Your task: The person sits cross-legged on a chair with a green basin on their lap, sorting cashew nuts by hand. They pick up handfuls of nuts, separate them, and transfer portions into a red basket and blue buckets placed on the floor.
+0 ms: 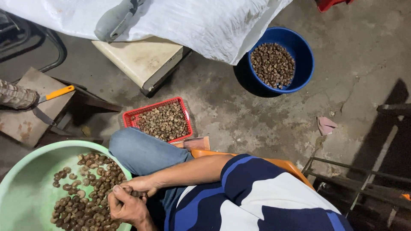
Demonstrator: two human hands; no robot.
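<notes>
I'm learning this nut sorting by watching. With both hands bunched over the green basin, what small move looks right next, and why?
Probably part the hands and let the piece drop, then pick another nut. Both the left hand and right hand are closed together over the green basin, on something too small to identify, and the nuts lie heaped just beside them. The red basket of nuts sits beyond the knee.

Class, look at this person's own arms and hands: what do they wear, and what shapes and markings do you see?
Both hands are bare: the left hand and the right hand show no gloves, rings or watch. The forearm is uncovered. A short sleeve covers the upper arm, dark navy with blue curved stripes and white panels.
</notes>
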